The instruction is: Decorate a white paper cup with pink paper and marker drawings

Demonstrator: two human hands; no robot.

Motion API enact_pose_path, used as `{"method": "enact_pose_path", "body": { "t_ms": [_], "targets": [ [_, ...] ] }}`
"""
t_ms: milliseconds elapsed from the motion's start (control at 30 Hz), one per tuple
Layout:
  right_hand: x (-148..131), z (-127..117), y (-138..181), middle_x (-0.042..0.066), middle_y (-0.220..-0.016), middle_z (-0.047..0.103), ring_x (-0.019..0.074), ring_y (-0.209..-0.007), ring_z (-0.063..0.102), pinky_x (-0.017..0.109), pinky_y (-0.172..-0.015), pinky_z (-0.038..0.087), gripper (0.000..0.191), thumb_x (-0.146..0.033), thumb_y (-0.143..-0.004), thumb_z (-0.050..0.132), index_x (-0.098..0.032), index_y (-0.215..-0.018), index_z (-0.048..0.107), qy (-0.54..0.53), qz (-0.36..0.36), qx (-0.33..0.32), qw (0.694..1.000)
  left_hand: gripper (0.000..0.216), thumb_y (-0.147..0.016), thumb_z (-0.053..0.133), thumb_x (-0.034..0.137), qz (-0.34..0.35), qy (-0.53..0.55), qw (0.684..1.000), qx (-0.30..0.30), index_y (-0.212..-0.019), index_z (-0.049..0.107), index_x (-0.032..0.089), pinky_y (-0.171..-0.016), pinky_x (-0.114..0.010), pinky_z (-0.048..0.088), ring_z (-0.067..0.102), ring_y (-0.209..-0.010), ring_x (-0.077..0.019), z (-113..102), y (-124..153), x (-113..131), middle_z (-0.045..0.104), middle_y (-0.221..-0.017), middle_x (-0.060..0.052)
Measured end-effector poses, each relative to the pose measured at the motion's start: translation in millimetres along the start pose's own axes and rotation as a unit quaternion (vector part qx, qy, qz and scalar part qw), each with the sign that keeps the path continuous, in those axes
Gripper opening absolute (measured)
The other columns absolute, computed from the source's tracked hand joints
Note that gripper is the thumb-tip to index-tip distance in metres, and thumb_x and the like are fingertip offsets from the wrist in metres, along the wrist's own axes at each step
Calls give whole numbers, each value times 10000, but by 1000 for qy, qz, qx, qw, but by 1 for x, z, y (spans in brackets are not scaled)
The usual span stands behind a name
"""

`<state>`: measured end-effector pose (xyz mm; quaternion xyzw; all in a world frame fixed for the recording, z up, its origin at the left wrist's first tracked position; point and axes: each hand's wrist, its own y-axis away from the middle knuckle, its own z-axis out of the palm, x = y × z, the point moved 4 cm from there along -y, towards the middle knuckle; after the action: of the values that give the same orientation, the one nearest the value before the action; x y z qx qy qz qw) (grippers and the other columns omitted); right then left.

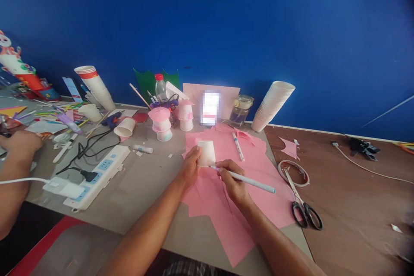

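A white paper cup (pixel 207 153), upside down, is gripped at its left side by my left hand (pixel 190 166). My right hand (pixel 234 181) is closed around a white marker pen (pixel 255 183) with a teal end, and its tip meets the cup near the lower rim. Below both hands spreads pink paper (pixel 213 207) in overlapping cut sheets. On it, beyond my right hand, lies a second marker (pixel 238 146). Two paper-cup figures with pink tops, a nearer one (pixel 161 124) and a farther one (pixel 186 115), stand to the left of the cup.
Scissors (pixel 302 202) and a tape roll (pixel 293 173) lie at right. A tall cup stack (pixel 273 105), a glass jar (pixel 241 111) and a lit phone (pixel 210 108) stand behind. At left are a power strip (pixel 100 177), a tipped cup (pixel 124 129) and another person's arm (pixel 16 172).
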<state>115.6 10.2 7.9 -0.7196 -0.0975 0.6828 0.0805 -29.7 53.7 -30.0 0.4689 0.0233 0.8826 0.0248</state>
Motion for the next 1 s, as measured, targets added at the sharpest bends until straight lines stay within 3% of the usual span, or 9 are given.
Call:
{"method": "enact_pose_path", "body": {
  "t_ms": [300,1000],
  "targets": [
    [1,-5,-1,-7,-599,580,135,-538,498,261,-509,415,139,-281,-780,551,-189,-750,651,-17,-6,27,999,403,-708,737,541,-4,12,1000,5,-732,605,161,-599,-237,379,433,-647,-114,2,1,2,499,-693,8],
    [-1,-1,-1,-7,-582,569,138,-533,488,262,-504,405,129,-274,-748,534,-195,-695,620,4,15,8,1000,360,-737,732,491,1,16,1000,5,-715,596,158,-576,-235,372,434,-612,-99,3,2,4,497,-672,22]
  ]
}}
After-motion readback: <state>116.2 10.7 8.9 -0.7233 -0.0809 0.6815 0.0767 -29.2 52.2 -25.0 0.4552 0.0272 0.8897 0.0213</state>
